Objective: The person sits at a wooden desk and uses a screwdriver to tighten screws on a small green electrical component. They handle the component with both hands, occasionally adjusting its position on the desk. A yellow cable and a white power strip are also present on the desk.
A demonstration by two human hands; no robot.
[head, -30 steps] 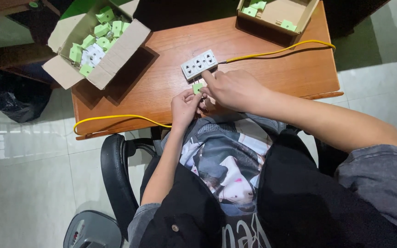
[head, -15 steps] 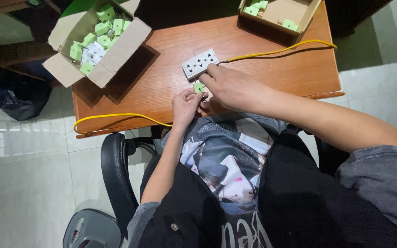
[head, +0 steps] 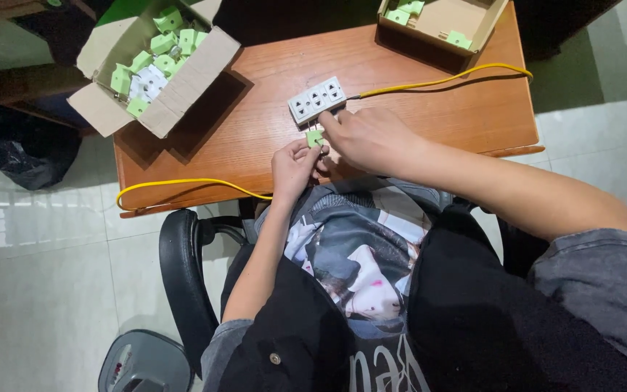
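Green plug piece (head: 315, 137), small and squarish, sits between the two hands just below the white power strip (head: 317, 100), close to the near edge of the counter (head: 429, 116). The left hand (head: 295, 165) comes up from below the plug piece with its fingers curled in, thumb and fingertips pinching the piece's lower side. The right hand (head: 368, 138) lies just right of the plug piece, knuckles up and fingers bent, its fingertips closed on the piece's top edge and nearly touching the strip. Both hands grip the same piece; how tightly cannot be told.

The white power strip lies tilted on the counter, just above the plug piece, showing three rows of sockets. A yellow cable (head: 437, 78) leaves the strip's right end and runs toward the counter's far right corner. Another stretch of yellow cable (head: 183, 184) curves along the counter's near edge, left of the left hand.

Well left of the strip, an open cardboard box (head: 190, 76) hangs over the counter's left corner, holding many green and white plug pieces. Above and right of the strip, a second cardboard box (head: 466, 14) stands at the far edge with a few green pieces in it. A black chair (head: 183, 276) shows below the counter, on the pale tiled floor (head: 45, 305).
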